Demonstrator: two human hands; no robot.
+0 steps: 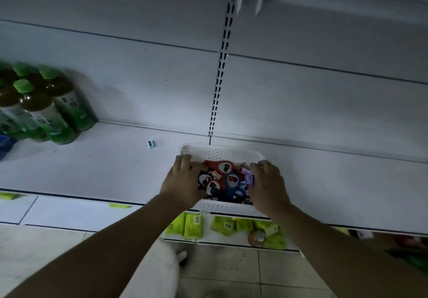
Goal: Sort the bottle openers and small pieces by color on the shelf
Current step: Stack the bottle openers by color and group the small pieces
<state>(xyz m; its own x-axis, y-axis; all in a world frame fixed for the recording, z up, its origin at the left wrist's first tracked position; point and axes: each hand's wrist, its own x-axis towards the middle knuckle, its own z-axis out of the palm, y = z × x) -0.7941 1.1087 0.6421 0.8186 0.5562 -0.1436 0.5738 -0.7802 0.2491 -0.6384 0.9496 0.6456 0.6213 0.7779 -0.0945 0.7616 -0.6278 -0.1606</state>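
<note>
Both hands, left hand (183,181) and right hand (268,184), each had a grip clasping the white basket (220,153) of mixed bottle openers (231,180) at the shelf (104,165) edge; overhang risked tipping.

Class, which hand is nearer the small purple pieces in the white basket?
Right. The right hand borders the small purple pieces; the left hand is across the white basket.
</note>
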